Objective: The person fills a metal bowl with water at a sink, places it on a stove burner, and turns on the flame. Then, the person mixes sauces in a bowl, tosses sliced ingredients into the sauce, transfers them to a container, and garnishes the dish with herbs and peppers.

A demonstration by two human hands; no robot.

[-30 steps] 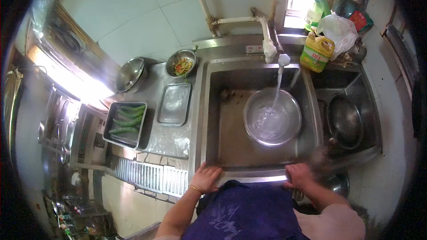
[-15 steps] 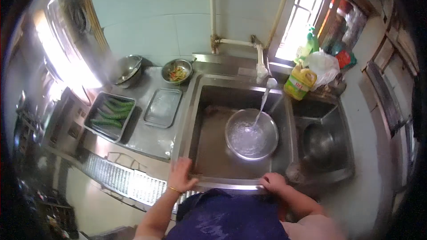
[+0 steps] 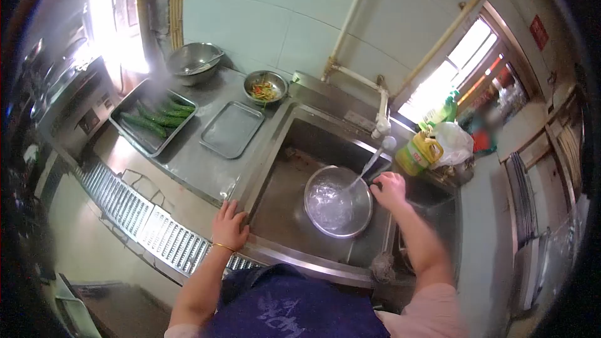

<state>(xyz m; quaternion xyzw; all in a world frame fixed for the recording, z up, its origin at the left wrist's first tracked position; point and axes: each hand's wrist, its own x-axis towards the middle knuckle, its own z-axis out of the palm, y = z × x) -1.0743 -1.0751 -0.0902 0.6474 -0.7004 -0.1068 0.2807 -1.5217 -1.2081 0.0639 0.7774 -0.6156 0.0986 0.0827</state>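
Right hand point(image 3: 390, 190): half curled beside the bowl's right rim; I can't tell if it grips anything.
Left hand point(image 3: 230, 226): flat and loose, holding nothing, at the sink's front left corner.
Bowl point(image 3: 362, 214): sits in the big sink point(image 3: 280, 195), with water in it. It might slip or tip if one hand pulls just the rim, as wet metal is slick.
Tap point(image 3: 389, 144): runs into the bowl. Water could splash or spill over if the bowl gets too full or bumped.
Jug point(image 3: 418, 154): stands past the right hand; a wide swing might knock it.
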